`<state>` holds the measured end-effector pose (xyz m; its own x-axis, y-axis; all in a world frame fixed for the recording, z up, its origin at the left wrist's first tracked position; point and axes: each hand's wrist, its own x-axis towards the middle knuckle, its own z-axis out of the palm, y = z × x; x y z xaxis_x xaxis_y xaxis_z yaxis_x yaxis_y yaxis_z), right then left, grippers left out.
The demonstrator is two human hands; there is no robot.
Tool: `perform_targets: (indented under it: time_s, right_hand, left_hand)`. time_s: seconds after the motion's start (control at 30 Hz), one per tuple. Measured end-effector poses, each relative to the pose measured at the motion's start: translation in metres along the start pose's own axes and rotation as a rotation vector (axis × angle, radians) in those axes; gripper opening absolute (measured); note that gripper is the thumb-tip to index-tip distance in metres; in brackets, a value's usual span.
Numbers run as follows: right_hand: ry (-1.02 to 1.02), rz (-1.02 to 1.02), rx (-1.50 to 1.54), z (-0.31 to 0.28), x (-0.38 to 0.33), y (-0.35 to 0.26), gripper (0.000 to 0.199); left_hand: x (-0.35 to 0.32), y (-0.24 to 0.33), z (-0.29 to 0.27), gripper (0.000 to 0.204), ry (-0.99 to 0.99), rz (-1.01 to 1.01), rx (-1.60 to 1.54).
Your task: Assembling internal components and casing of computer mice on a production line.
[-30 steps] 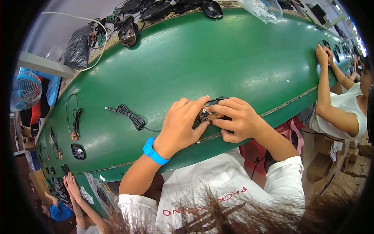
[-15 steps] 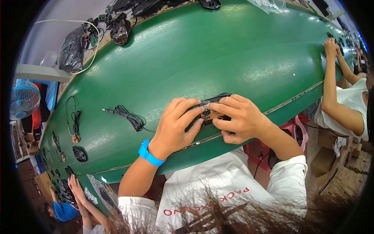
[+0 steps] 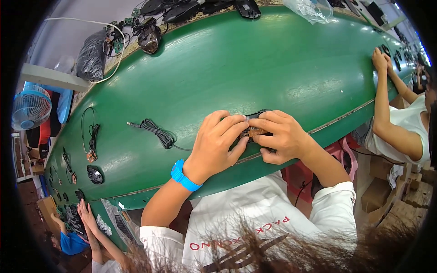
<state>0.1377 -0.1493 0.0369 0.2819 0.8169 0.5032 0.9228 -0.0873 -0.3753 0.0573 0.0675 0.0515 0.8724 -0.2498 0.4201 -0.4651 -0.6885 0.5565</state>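
At the near edge of the green belt, both my hands are on a half-open computer mouse, its black shell [image 3: 258,113] partly covered by my fingers. A brown circuit board [image 3: 251,132] shows inside it. My left hand [image 3: 214,141], with a blue watch [image 3: 183,176] on the wrist, grips the left side, fingers bent over the top. My right hand [image 3: 284,137] holds the right side, its fingertips pressing on the board close to the left ones. From under my left hand a thin black cable [image 3: 157,133] runs left to a loose coil with a plug.
Farther left lie a bundled cable with a small board [image 3: 92,143] and a black mouse shell [image 3: 95,174]. Along the far edge are a dark wrapped mouse [image 3: 149,37] and a clear plastic bag [image 3: 309,9]. Co-workers' hands are at the right [image 3: 381,60] and lower left [image 3: 87,216].
My left hand has shifted a little right, and its fingertips now meet those of my right hand over the board. The coiled cable sits slightly farther right in the picture.
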Motion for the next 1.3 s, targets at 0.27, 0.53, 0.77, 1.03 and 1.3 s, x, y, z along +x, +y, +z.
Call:
perform_targets:
  time_s: [0.27, 0.53, 0.77, 1.03, 1.3]
  right_hand:
    - [0.000, 0.003, 0.027, -0.002, 0.000, 0.000, 0.017]
    - [0.061, 0.004, 0.023, -0.008, 0.000, -0.003, 0.023]
    - [0.026, 0.133, 0.003, -0.033, -0.011, -0.013, 0.031]
    - [0.033, 0.148, 0.014, -0.025, -0.014, -0.015, 0.034]
    - [-0.049, 0.254, 0.014, -0.028, -0.010, -0.012, 0.028]
  left_hand:
    - [0.004, 0.000, 0.004, 0.032, -0.029, 0.009, 0.009]
    - [0.005, 0.005, 0.010, 0.023, 0.000, 0.039, 0.075]
    - [0.004, 0.011, 0.011, 0.022, -0.023, -0.031, 0.130]
    - [0.005, 0.011, 0.013, 0.022, -0.004, -0.039, 0.104]
    - [0.009, 0.010, 0.014, 0.021, 0.026, -0.017, 0.093]
